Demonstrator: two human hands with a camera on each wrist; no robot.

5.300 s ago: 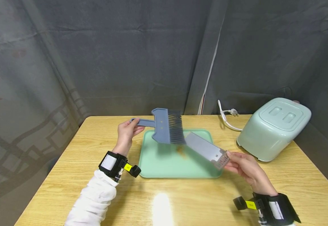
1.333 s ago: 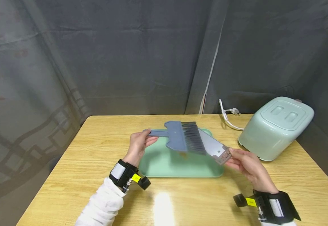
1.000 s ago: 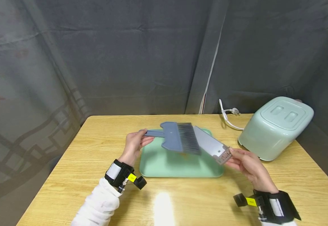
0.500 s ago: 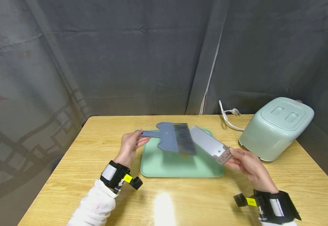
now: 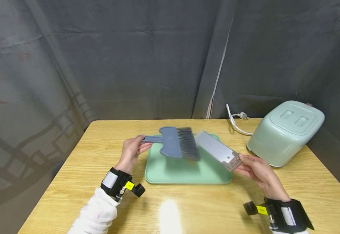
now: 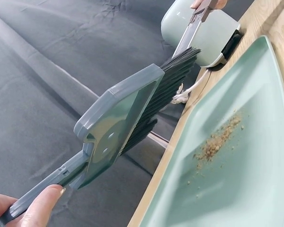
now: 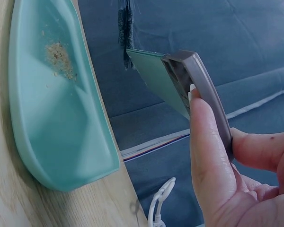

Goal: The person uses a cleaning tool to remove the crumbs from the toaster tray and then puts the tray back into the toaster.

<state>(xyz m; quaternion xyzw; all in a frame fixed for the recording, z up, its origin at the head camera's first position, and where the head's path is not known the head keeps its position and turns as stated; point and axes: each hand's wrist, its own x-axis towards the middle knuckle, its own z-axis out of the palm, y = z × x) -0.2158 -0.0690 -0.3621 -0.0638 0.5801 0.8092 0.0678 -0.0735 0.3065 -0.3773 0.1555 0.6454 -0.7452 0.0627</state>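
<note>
My left hand (image 5: 131, 151) pinches the handle of a blue-grey brush (image 5: 170, 143), its dark bristles pointing right. In my right hand (image 5: 259, 174), thumb and fingers pinch the grey-brown plastic end of a flat metal crumb tray (image 5: 215, 148), which is tilted in the air. The bristle tips lie close to the far end of the crumb tray; whether they touch, I cannot tell. Beneath both is a light green serving tray (image 5: 170, 177) on the table. A small heap of brown crumbs (image 6: 217, 142) lies on it, plain in both wrist views.
A pale green toaster (image 5: 287, 133) stands at the back right of the wooden table (image 5: 99, 139). Its white cord and plug (image 5: 238, 130) lie near the back edge. Grey cloth (image 5: 146, 65) hangs behind the table.
Over the last second or so the brush has drawn left, off the crumb tray it overlapped. Earlier it was held higher. The right hand and crumb tray have barely moved.
</note>
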